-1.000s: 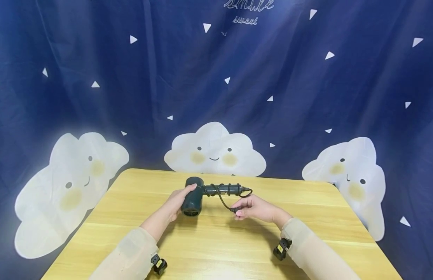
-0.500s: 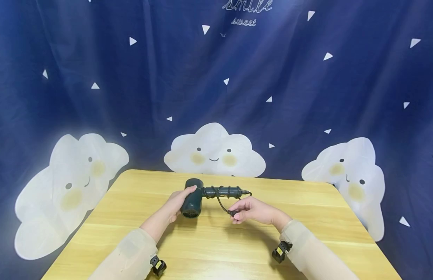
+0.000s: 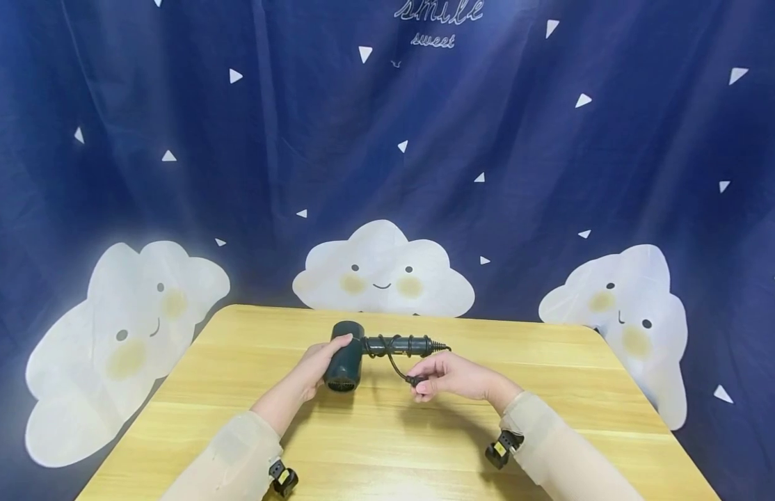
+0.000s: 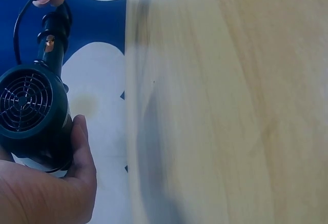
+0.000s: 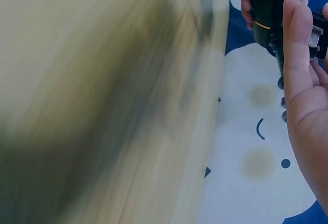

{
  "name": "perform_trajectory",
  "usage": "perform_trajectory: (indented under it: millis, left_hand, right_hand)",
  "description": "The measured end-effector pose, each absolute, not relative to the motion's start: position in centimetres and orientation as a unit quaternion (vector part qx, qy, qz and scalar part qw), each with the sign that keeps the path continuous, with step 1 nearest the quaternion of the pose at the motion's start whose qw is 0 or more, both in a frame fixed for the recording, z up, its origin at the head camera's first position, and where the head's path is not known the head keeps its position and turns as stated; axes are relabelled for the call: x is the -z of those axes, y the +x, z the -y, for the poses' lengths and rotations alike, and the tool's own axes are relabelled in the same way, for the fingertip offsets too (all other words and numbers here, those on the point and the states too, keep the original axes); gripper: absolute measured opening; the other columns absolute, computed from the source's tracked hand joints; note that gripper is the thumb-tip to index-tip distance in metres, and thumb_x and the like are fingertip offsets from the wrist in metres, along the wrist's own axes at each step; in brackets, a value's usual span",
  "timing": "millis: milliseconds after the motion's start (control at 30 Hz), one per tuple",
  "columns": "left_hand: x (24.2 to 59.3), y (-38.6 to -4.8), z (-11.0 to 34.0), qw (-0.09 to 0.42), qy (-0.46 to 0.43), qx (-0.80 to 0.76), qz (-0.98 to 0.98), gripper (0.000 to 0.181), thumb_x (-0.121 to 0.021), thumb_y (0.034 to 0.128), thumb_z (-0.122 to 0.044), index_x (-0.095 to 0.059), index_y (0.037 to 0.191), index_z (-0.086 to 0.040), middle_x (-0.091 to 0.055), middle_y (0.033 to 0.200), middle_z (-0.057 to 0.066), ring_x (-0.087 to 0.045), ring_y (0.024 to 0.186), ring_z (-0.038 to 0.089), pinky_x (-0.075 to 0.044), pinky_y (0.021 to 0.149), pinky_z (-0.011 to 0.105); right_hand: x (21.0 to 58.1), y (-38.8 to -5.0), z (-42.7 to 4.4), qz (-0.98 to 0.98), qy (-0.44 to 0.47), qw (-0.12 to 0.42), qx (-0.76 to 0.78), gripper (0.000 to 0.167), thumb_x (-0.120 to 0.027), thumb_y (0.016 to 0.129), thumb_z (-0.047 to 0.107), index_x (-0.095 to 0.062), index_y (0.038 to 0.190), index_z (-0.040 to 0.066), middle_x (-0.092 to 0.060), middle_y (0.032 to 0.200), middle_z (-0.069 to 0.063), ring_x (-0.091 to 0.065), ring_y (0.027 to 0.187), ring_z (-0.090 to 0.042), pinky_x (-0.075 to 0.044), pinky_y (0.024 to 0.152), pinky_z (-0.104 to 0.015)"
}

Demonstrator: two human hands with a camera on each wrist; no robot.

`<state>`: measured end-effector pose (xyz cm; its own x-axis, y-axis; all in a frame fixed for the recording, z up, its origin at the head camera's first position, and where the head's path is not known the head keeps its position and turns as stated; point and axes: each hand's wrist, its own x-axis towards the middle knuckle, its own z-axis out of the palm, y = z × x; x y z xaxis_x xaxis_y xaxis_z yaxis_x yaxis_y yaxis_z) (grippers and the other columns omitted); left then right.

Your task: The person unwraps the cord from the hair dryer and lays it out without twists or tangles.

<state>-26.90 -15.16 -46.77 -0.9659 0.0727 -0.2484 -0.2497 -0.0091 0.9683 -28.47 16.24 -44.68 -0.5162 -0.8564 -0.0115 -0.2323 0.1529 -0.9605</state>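
Observation:
A dark hair dryer [image 3: 344, 365] is held above the table, its handle [image 3: 396, 345] pointing right with the black cord wound around it. My left hand [image 3: 315, 365] grips the dryer's barrel, thumb on the near side. In the left wrist view the round intake grille [image 4: 23, 101] faces the camera. My right hand [image 3: 450, 376] pinches the plug [image 3: 416, 380] at the cord's end, just below the handle. Metal prongs [image 5: 315, 35] show at the plug in the right wrist view, partly covered by the fingers.
A light wooden table [image 3: 362, 452] lies beneath both hands. Behind it hangs a dark blue curtain [image 3: 387, 139] with white clouds and triangles. Each forearm wears a black wrist camera, the left one [image 3: 284, 479] and the right one [image 3: 503, 449].
My right hand has drawn the plug slightly left and down, closer to the dryer. The left hand keeps its grip on the barrel.

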Motion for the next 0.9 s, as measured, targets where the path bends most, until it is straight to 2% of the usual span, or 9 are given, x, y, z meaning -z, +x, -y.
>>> perform_trajectory:
  millis: [100, 200, 367, 500, 633, 700, 800, 900]
  left_hand:
    - [46.8, -26.9, 15.1, 0.110, -0.067, -0.705, -0.697, 0.076, -0.066, 0.0881, -0.059, -0.057, 0.130, 0.004, -0.072, 0.100, 0.012, -0.072, 0.084, 0.023, -0.059, 0.075, 0.032]
    - [46.7, -26.9, 15.1, 0.107, -0.071, -0.706, -0.697, 0.078, -0.067, 0.0871, -0.060, -0.058, 0.130, 0.004, -0.072, 0.100, 0.013, -0.072, 0.084, 0.023, -0.059, 0.076, 0.032]
    - [46.7, -26.8, 15.1, 0.105, -0.075, -0.696, -0.706, 0.077, -0.067, 0.0866, -0.061, -0.059, 0.127, 0.004, -0.073, 0.098, 0.012, -0.072, 0.082, 0.022, -0.057, 0.076, 0.030]
    - [46.7, -26.8, 15.1, 0.105, -0.076, -0.689, -0.713, 0.077, -0.066, 0.0870, -0.062, -0.059, 0.126, 0.004, -0.073, 0.098, 0.011, -0.072, 0.082, 0.021, -0.056, 0.077, 0.030]
    - [46.8, -26.7, 15.1, 0.104, -0.077, -0.687, -0.715, 0.077, -0.066, 0.0872, -0.062, -0.058, 0.126, 0.004, -0.072, 0.100, 0.011, -0.072, 0.082, 0.022, -0.057, 0.077, 0.031]
    - [46.8, -26.6, 15.1, 0.106, -0.078, -0.688, -0.713, 0.077, -0.066, 0.0869, -0.062, -0.059, 0.126, 0.004, -0.072, 0.100, 0.011, -0.072, 0.083, 0.022, -0.057, 0.077, 0.031]
    - [46.9, -26.6, 15.1, 0.108, -0.081, -0.690, -0.711, 0.076, -0.067, 0.0861, -0.061, -0.059, 0.126, 0.003, -0.073, 0.100, 0.011, -0.072, 0.084, 0.022, -0.057, 0.078, 0.031]
    - [46.9, -26.6, 15.1, 0.107, -0.080, -0.690, -0.712, 0.077, -0.067, 0.0863, -0.061, -0.059, 0.127, 0.004, -0.073, 0.100, 0.011, -0.072, 0.084, 0.022, -0.057, 0.078, 0.031]
  right_hand:
    - [44.3, -28.4, -16.1, -0.706, -0.380, 0.293, 0.522, 0.031, -0.064, 0.096, 0.004, -0.061, 0.125, -0.009, -0.068, 0.102, -0.031, -0.065, 0.095, -0.053, -0.057, 0.086, -0.047]
    - [43.9, -28.3, -15.9, -0.722, -0.364, 0.276, 0.520, 0.027, -0.066, 0.095, 0.003, -0.062, 0.119, -0.009, -0.070, 0.097, -0.022, -0.069, 0.089, -0.044, -0.057, 0.083, -0.050]
    - [43.5, -28.2, -15.6, -0.752, -0.341, 0.242, 0.510, 0.022, -0.068, 0.094, 0.006, -0.064, 0.112, -0.007, -0.067, 0.095, -0.030, -0.069, 0.080, -0.034, -0.058, 0.079, -0.051]
    - [43.0, -28.2, -15.4, -0.760, -0.336, 0.230, 0.506, 0.022, -0.068, 0.094, 0.007, -0.065, 0.112, -0.006, -0.068, 0.093, -0.025, -0.069, 0.079, -0.027, -0.059, 0.078, -0.045]
    - [42.4, -28.0, -15.5, -0.771, -0.341, 0.216, 0.493, 0.020, -0.067, 0.095, 0.007, -0.066, 0.111, -0.005, -0.070, 0.092, -0.017, -0.069, 0.081, -0.025, -0.059, 0.078, -0.041]
    - [41.9, -27.9, -15.6, -0.780, -0.348, 0.201, 0.480, 0.019, -0.067, 0.095, 0.008, -0.067, 0.110, -0.004, -0.071, 0.093, -0.019, -0.069, 0.083, -0.028, -0.059, 0.079, -0.041]
    - [41.2, -27.9, -15.7, -0.792, -0.363, 0.175, 0.458, 0.016, -0.067, 0.096, 0.010, -0.069, 0.108, -0.001, -0.071, 0.100, -0.022, -0.070, 0.089, -0.033, -0.059, 0.082, -0.039]
    - [40.4, -28.0, -15.9, -0.815, -0.372, 0.143, 0.422, 0.018, -0.067, 0.097, 0.015, -0.072, 0.109, 0.003, -0.072, 0.108, -0.017, -0.070, 0.098, -0.031, -0.057, 0.087, -0.035]
